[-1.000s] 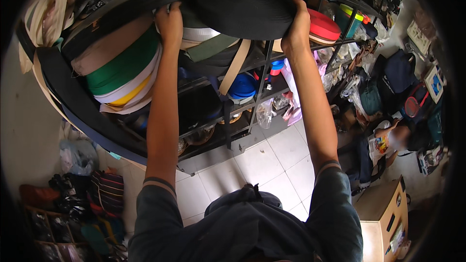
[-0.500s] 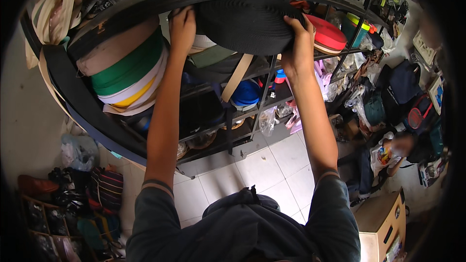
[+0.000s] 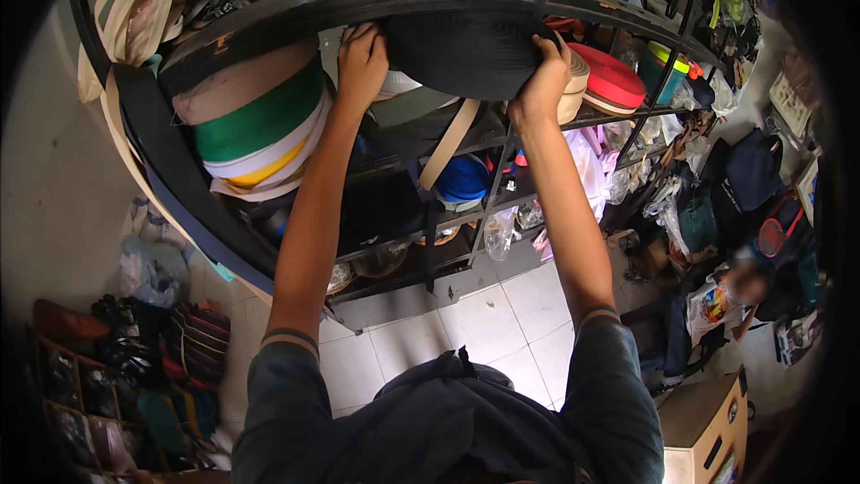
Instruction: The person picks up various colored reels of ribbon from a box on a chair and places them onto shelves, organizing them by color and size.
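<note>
A wide roll of black webbing [image 3: 461, 58] lies flat on top of other rolls on the shelf. My left hand [image 3: 362, 67] is curled round its left side, fingertips bent over the edge. On the opposite side, my right hand [image 3: 545, 85] grips the rim with the thumb on the near face; its other fingers are partly hidden. Under the roll sit an olive-green roll [image 3: 408, 108] and a white one, and a loose tan strap end [image 3: 450, 143] hangs down. Just right of my right hand stand a beige roll [image 3: 575, 88] and a red roll [image 3: 614, 79].
Stacked rolls in green [image 3: 260, 133], white, yellow and pink fill the left of the black metal shelf [image 3: 296, 31]. A blue roll [image 3: 462, 179] sits lower. Bags lie at lower left; a cardboard box [image 3: 708, 412] stands lower right. Another person [image 3: 717, 305] is at the right.
The view has shifted a little. The black roll looks slightly smaller and farther into the shelf, with both hands still on it. More of the beige roll beside my right hand shows.
</note>
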A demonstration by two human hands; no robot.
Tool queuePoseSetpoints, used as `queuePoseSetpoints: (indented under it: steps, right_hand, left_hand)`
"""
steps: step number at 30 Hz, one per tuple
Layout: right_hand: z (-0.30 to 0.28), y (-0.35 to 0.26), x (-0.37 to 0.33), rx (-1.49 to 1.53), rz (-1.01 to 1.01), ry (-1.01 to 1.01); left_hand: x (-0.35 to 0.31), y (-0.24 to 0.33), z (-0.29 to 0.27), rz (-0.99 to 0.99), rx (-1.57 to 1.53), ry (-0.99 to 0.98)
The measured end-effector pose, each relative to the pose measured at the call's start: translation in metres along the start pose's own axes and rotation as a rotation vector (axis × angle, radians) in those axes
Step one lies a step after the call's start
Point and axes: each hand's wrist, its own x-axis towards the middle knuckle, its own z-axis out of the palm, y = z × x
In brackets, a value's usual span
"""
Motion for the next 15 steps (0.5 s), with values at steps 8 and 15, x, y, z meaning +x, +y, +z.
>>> queuePoseSetpoints:
  steps: [8,15]
  right_hand:
    - [0.006,0.019,0.015,-0.170,-0.040,0.131]
    - [-0.005,0.007,0.035,-0.657,0.110,-0.017]
  left_hand:
    - [0.006,0.029,-0.005,-0.448,-0.196,-0.100]
    - [-0.004,0.019,-0.014,-0.349,-0.253,-0.111]
